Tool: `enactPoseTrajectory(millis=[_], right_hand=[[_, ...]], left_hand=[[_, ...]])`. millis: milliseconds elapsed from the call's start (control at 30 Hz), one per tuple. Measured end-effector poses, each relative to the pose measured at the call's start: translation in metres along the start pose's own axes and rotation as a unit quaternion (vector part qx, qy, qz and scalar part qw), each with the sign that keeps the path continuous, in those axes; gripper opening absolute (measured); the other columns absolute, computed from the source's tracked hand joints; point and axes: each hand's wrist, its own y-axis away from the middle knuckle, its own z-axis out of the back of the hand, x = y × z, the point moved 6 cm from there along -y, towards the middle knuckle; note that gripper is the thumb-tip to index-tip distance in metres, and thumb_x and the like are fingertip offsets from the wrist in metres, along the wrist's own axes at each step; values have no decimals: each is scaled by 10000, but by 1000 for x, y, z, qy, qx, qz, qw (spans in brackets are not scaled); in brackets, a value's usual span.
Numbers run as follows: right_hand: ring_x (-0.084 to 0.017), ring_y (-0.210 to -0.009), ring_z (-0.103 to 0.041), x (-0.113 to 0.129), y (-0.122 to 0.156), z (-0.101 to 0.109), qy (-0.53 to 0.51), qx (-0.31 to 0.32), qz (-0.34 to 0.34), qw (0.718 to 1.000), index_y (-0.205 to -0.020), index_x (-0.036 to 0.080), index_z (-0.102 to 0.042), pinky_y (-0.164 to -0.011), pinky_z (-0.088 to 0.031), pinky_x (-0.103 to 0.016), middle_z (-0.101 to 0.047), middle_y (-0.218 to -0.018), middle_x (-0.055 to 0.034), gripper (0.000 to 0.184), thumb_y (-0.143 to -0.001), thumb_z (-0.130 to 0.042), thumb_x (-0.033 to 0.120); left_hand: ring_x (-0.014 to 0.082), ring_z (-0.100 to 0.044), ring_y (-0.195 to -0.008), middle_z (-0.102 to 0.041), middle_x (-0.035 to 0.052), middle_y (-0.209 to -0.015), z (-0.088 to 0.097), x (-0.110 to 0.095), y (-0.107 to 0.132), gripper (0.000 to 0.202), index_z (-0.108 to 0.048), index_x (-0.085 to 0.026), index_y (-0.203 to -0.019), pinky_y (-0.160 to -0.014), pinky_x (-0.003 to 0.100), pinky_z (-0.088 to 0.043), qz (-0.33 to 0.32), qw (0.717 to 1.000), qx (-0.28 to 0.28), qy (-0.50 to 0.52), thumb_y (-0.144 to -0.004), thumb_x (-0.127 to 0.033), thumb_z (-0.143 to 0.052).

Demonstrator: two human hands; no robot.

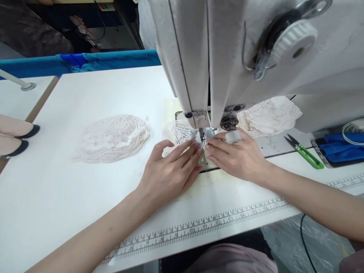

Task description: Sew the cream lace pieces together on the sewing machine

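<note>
A piece of white lace (182, 131) lies under the presser foot (201, 133) of a sewing machine. My left hand (173, 167) is palm down left of the foot, its fingertips pressed together on the lace, the little finger bent away. From the other side, my right hand (239, 155) has its fingers bunched at the lace edge by the needle. The machine's white knob partly covers that hand. What lies beneath the fingertips is mostly hidden. Left of my hands rests a loose pile of white lace (113, 138).
More lace (270, 115) lies behind the right hand, under the machine arm (256, 76). Green thread snips (305, 151) and a dark tray (338, 149) with blue cloth sit at right. A ruler strip (204, 227) runs along the front edge. Two black-tipped, skin-toned objects (17, 131) protrude at far left.
</note>
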Motion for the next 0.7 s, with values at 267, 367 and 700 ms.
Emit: enactPoseTrajectory(millis=[267, 367, 700], right_hand=[[-153, -838, -618, -1, -5, 1, 15, -9, -4, 1000, -885, 156, -715, -936, -371, -351, -739, -958, -19, 230, -946, -504, 222], [-160, -853, -615, -2, -6, -2, 21, 3, -10, 1000, -855, 155, -716, -948, -358, -353, -740, -941, -28, 253, -952, -494, 230], [-192, -942, -606, -4, -3, -5, 19, 15, -26, 999, -888, 166, -722, -969, -375, -391, -736, -970, -44, 276, -962, -481, 276]], left_hand=[[223, -645, -1079, -684, 67, -1168, -3, 5, -4, 286, -603, -167, -1183, -886, 438, -389, 10, 1000, -3, 10, -920, -264, -541], [219, -643, -1082, -688, 65, -1161, -5, 7, -5, 279, -603, -172, -1177, -894, 440, -385, 15, 1000, -3, 13, -924, -271, -536], [240, -645, -1082, -681, 71, -1171, -11, 13, -7, 260, -608, -209, -1156, -902, 469, -398, 28, 999, 5, 34, -935, -309, -515]])
